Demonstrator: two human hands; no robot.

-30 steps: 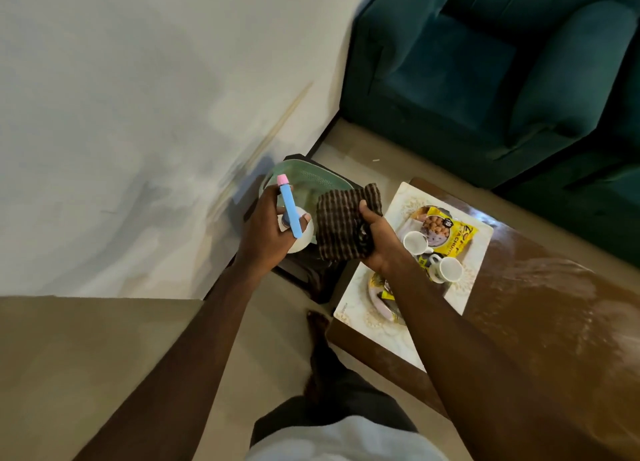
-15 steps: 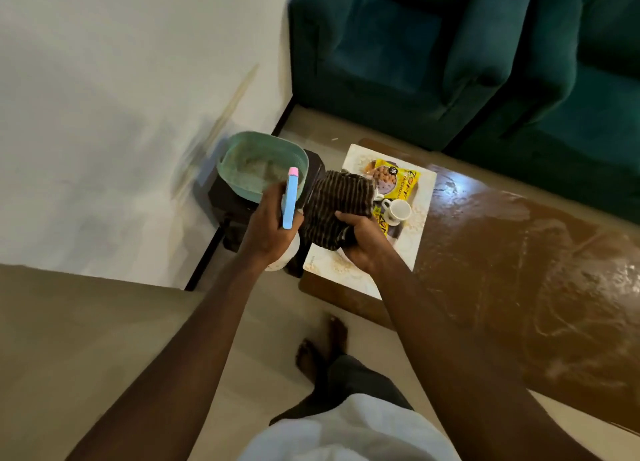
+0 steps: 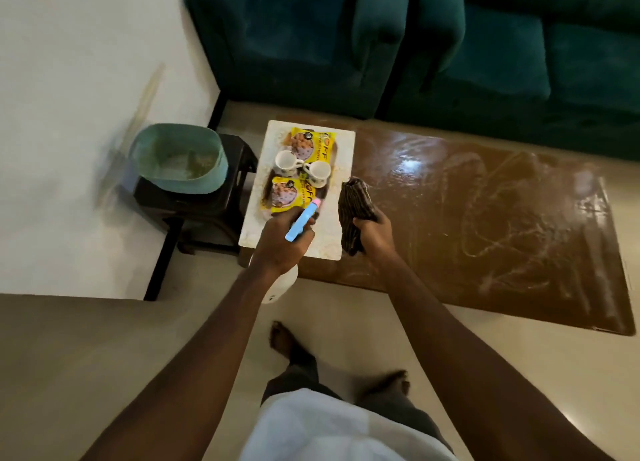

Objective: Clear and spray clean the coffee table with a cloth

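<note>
The brown coffee table (image 3: 485, 218) is glossy and streaked with dusty smears. At its left end lies a white tray (image 3: 343, 149) carrying two white cups (image 3: 317, 171) and two yellow snack packets (image 3: 289, 194). My left hand (image 3: 277, 244) grips a spray bottle (image 3: 301, 223) with a blue and pink nozzle over the tray's near end; its white body shows below my wrist. My right hand (image 3: 375, 232) holds a bunched dark striped cloth (image 3: 355, 207) just above the table, beside the tray.
A green basin (image 3: 176, 159) sits on a dark stool (image 3: 204, 207) left of the table, against the white wall. Teal sofas (image 3: 433, 45) stand behind the table. My bare feet (image 3: 287, 339) are on the beige floor near the table's front edge.
Both hands have moved right, from over the basin and stool to over the tray and table. The view has swung right, so more of the table shows.
</note>
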